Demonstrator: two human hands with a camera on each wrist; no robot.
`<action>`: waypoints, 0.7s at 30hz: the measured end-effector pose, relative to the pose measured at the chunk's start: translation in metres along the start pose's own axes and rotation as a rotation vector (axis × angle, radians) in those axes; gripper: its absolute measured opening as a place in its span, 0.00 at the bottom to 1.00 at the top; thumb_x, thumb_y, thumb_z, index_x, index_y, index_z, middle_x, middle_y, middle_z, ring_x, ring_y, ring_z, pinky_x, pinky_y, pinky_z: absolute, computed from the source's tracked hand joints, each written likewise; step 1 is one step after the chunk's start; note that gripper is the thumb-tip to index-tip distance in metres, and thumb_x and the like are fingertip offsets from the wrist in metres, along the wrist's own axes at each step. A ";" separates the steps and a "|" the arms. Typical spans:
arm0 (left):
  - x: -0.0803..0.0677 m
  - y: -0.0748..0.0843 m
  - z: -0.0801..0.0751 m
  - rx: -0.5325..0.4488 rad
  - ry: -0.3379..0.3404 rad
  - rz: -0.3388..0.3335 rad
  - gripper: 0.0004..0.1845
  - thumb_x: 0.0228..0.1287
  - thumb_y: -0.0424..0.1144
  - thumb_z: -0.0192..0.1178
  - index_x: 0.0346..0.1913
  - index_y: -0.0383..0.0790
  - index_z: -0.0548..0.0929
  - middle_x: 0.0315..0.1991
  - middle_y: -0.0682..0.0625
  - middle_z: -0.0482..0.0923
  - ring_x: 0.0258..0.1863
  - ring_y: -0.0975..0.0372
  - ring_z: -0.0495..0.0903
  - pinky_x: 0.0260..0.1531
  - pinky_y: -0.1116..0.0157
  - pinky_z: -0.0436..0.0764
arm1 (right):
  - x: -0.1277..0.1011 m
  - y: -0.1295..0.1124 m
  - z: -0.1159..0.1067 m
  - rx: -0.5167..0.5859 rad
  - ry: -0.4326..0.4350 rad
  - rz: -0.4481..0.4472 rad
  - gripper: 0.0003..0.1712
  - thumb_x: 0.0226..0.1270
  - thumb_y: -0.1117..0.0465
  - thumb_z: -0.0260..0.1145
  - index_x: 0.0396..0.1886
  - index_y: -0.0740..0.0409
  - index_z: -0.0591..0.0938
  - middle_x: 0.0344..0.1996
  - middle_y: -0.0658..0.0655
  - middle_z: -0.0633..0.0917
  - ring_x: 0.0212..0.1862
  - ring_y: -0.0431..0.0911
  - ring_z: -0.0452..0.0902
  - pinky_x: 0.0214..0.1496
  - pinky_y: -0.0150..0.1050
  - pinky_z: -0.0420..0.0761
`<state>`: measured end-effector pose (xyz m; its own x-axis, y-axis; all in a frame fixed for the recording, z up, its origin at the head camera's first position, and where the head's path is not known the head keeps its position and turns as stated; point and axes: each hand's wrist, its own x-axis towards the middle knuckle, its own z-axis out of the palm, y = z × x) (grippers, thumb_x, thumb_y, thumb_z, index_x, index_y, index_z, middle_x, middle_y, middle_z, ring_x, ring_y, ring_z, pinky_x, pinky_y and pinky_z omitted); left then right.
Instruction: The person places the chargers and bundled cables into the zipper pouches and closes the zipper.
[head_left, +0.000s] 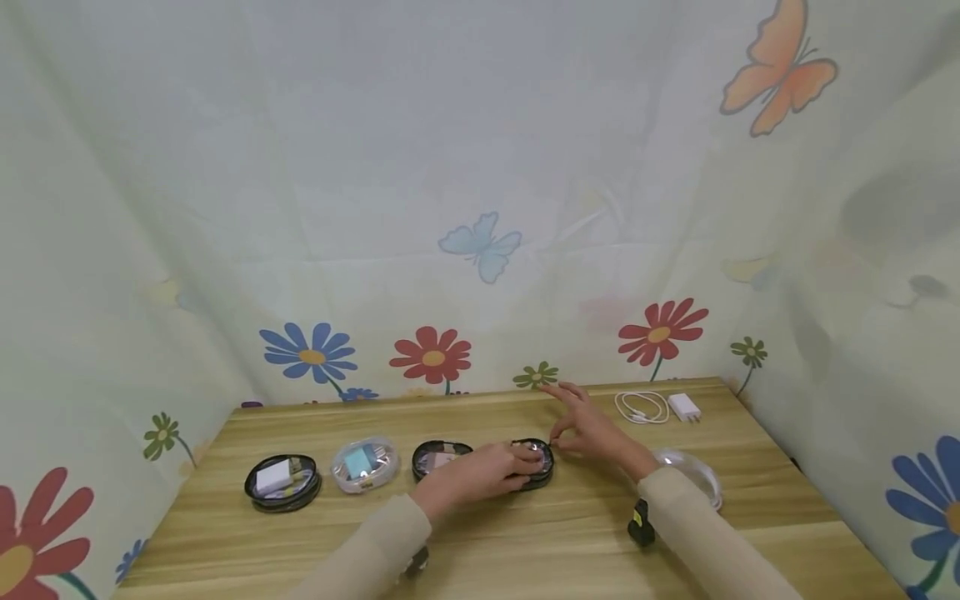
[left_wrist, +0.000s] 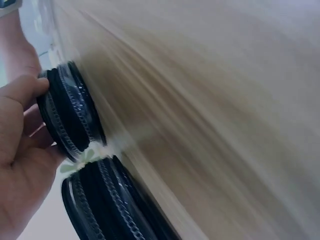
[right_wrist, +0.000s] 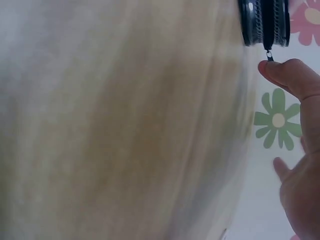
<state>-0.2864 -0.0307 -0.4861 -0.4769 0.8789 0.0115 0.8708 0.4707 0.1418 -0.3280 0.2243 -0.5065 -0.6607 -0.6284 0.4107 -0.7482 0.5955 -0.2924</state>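
My left hand (head_left: 483, 473) holds down a small oval zip case (head_left: 542, 482) with black edging and a clear top. In the left wrist view its thumb lies against the black zip band of this case (left_wrist: 75, 107), fingers on the other side. My right hand (head_left: 592, 429) is at the case's right end, thumb and index finger pinching the zipper pull (right_wrist: 270, 56), other fingers raised. The zip teeth look closed along the visible side. Just left of it, partly behind my left hand, is another black zip case (head_left: 431, 450) with a pinkish item inside.
Further left are a clear white-edged case (head_left: 386, 475) with a light-blue item and a black case (head_left: 303, 496) holding a white charger. At the back right lie a coiled white cable (head_left: 660, 408) and a white plug adapter (head_left: 684, 407). A clear case (head_left: 701, 475) sits by my right forearm.
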 end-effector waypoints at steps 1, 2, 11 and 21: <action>-0.001 0.000 -0.001 0.006 0.003 -0.006 0.20 0.78 0.40 0.56 0.68 0.45 0.79 0.70 0.52 0.72 0.71 0.60 0.69 0.65 0.64 0.73 | 0.001 0.000 0.000 0.006 -0.011 0.013 0.06 0.53 0.65 0.78 0.24 0.49 0.91 0.74 0.66 0.67 0.73 0.70 0.56 0.70 0.69 0.61; -0.002 0.000 -0.001 0.026 0.018 -0.006 0.19 0.77 0.38 0.57 0.67 0.46 0.80 0.70 0.51 0.73 0.71 0.60 0.70 0.65 0.64 0.73 | 0.001 -0.001 0.000 0.015 -0.024 0.023 0.06 0.53 0.65 0.78 0.24 0.49 0.91 0.74 0.65 0.67 0.73 0.69 0.57 0.70 0.69 0.60; 0.004 0.011 0.000 0.073 0.157 -0.208 0.15 0.69 0.38 0.63 0.57 0.42 0.85 0.61 0.48 0.80 0.57 0.59 0.81 0.55 0.63 0.81 | -0.017 -0.009 -0.005 0.145 -0.112 0.026 0.11 0.53 0.67 0.76 0.24 0.43 0.90 0.75 0.62 0.65 0.74 0.67 0.56 0.71 0.70 0.53; 0.015 0.028 0.010 0.450 0.137 -0.131 0.17 0.78 0.53 0.53 0.59 0.50 0.83 0.58 0.51 0.81 0.62 0.57 0.77 0.61 0.53 0.78 | -0.028 -0.044 0.004 0.238 -0.059 0.054 0.09 0.50 0.68 0.75 0.24 0.47 0.90 0.71 0.66 0.70 0.71 0.68 0.58 0.69 0.71 0.55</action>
<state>-0.2683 -0.0037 -0.4917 -0.5708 0.8059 0.1571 0.7531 0.5901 -0.2910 -0.2768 0.2140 -0.5082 -0.6970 -0.6314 0.3399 -0.7006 0.4986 -0.5105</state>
